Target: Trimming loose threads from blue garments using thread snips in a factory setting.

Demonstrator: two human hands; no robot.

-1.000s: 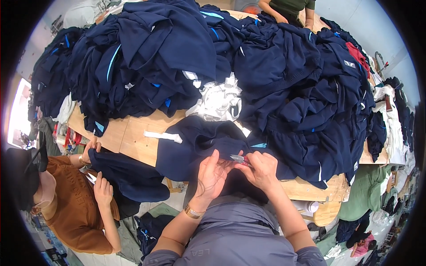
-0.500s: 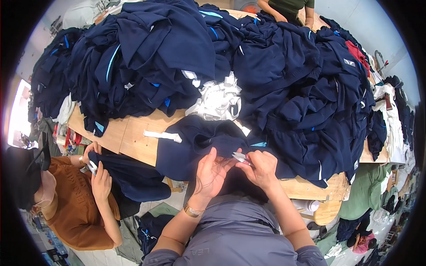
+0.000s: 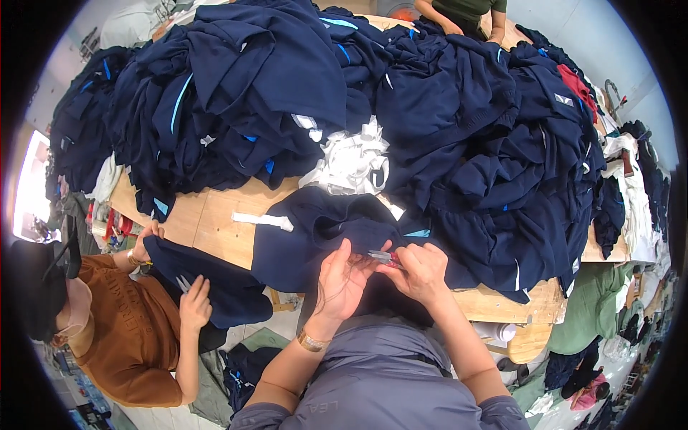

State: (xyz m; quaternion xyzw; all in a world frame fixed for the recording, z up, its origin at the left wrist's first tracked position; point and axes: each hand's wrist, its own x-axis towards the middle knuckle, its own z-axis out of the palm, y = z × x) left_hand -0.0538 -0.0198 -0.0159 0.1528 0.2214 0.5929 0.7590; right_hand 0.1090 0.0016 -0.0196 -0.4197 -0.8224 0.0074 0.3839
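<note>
My left hand (image 3: 338, 278) is half curled with the palm turned inward, and thin dark thread (image 3: 328, 292) loops across the palm and wrist. Its fingertips meet the blades of thread snips (image 3: 383, 256) with red handles. Those snips are gripped in my right hand (image 3: 423, 271), blades pointing left. Just beyond both hands a navy garment (image 3: 287, 251) lies over the table edge, its near part hanging toward my lap. A white strip (image 3: 264, 220) rests on its left side. What exactly the left fingertips pinch is partly hidden.
Big heaps of navy garments (image 3: 265, 64) cover the wooden table (image 3: 222, 222), with a pile of white strips (image 3: 355, 163) between them. At left, a person in a brown shirt (image 3: 125, 330) holds navy cloth and small snips (image 3: 185, 283). Another person (image 3: 466, 18) stands across the table.
The snips in my right hand have turned slightly and shifted left; my left hand stays nearly in place. The neighbour's hand with snips has moved down and right along the cloth.
</note>
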